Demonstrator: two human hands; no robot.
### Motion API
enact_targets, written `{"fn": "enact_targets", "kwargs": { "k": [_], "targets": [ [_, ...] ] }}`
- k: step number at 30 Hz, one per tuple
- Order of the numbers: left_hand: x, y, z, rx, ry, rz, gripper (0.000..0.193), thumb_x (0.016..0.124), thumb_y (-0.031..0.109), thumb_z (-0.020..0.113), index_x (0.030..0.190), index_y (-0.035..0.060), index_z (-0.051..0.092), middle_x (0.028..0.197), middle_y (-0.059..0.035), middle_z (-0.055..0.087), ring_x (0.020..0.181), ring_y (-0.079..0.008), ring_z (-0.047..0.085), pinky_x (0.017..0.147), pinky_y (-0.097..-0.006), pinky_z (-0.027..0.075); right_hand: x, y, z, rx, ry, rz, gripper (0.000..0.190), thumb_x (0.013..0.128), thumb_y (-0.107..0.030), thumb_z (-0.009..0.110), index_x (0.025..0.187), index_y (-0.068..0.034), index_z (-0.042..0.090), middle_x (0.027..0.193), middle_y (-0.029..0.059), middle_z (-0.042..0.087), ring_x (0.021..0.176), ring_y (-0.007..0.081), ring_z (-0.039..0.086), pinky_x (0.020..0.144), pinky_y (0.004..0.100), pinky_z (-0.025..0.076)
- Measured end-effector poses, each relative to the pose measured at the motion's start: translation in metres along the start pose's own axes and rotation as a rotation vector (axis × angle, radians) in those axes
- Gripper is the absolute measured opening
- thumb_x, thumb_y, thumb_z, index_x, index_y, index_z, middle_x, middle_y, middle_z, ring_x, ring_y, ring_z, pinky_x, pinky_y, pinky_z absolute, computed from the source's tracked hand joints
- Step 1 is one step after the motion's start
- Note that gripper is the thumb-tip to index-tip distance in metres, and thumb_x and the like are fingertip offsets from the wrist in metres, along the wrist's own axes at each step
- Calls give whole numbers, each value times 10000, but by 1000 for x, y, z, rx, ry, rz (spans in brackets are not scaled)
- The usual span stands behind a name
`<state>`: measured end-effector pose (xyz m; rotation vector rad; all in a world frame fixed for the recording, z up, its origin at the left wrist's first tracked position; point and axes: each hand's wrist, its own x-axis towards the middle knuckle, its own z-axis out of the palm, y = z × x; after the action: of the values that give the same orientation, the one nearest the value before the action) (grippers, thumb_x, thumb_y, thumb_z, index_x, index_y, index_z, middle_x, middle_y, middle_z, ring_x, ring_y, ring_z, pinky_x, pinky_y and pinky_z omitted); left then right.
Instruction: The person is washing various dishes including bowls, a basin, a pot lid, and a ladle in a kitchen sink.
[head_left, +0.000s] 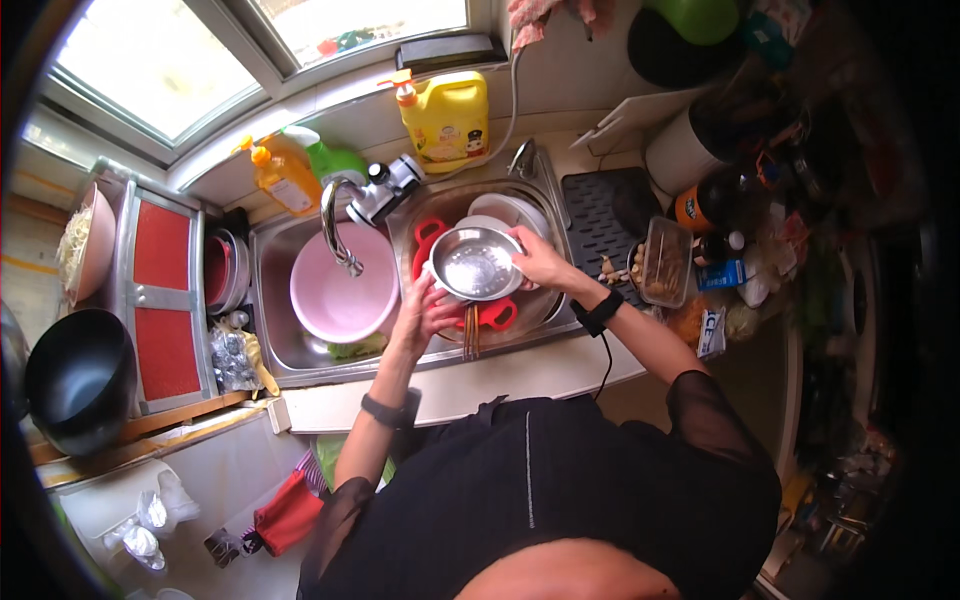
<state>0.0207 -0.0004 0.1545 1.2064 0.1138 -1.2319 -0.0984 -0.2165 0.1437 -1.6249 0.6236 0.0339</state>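
A round metal bowl (476, 262) is held above the right sink basin by my right hand (538, 259), which grips its right rim. My left hand (427, 311) is at the bowl's lower left, fingers spread; whether it bears any of the bowl's weight I cannot tell. Behind the bowl, white dishes (517, 214) lie in the right basin, with a red-handled colander (429, 234) around them, partly hidden. Chopsticks (471, 334) stick out below the bowl towards me. In the left basin sits a pink plastic basin (345, 289), under the chrome faucet (337, 232), with leafy greens (356, 348) beside it.
Orange (285, 180), green (334, 161) and yellow (450, 120) bottles stand behind the sink. A dark drying mat (607, 217), a clear plastic container (667, 262) and several bottles and packets are at the right. A black wok (82, 382) and a red-panelled rack (161, 300) are at the left.
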Motion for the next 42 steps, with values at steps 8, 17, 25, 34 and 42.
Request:
{"fn": "enact_targets", "kwargs": {
  "k": [8, 17, 25, 34, 42],
  "targets": [
    [72, -9, 29, -227, 98, 93, 402, 854, 5, 403, 1241, 22, 295, 1154, -188, 450, 1012, -341, 525, 810, -537, 486, 80, 1, -41, -435, 380, -359, 199, 851, -157, 502, 974, -6, 540, 831, 134, 597, 731, 241, 607, 597, 343, 486],
    [120, -23, 52, -224, 182, 202, 411, 854, -34, 412, 1239, 81, 323, 1160, -168, 459, 981, -339, 549, 746, -512, 526, 140, 22, -69, -831, 567, -299, 243, 745, -201, 597, 875, 0, 559, 879, 210, 587, 828, 380, 564, 702, 463, 450],
    [148, -30, 59, -306, 181, 304, 389, 833, -60, 453, 1198, 57, 386, 1100, -134, 521, 906, -250, 581, 748, -387, 535, 155, 35, -64, -926, 636, -442, 155, 743, -122, 545, 786, 21, 588, 841, 205, 581, 740, 392, 574, 641, 466, 474],
    [141, -25, 67, -330, 200, 251, 387, 855, -19, 447, 1217, 93, 368, 1096, -130, 523, 922, -270, 581, 713, -453, 543, 163, 39, -67, -1115, 562, -386, 174, 790, -73, 448, 868, 14, 577, 891, 187, 586, 717, 347, 611, 590, 420, 504],
    [145, -31, 64, -353, 170, 244, 387, 877, 8, 428, 1238, 114, 339, 1149, -128, 490, 979, -289, 558, 739, -500, 528, 144, 20, -61, -1047, 572, -271, 205, 820, -173, 476, 875, 4, 562, 925, 203, 560, 785, 359, 586, 651, 450, 480]
  ]
}}
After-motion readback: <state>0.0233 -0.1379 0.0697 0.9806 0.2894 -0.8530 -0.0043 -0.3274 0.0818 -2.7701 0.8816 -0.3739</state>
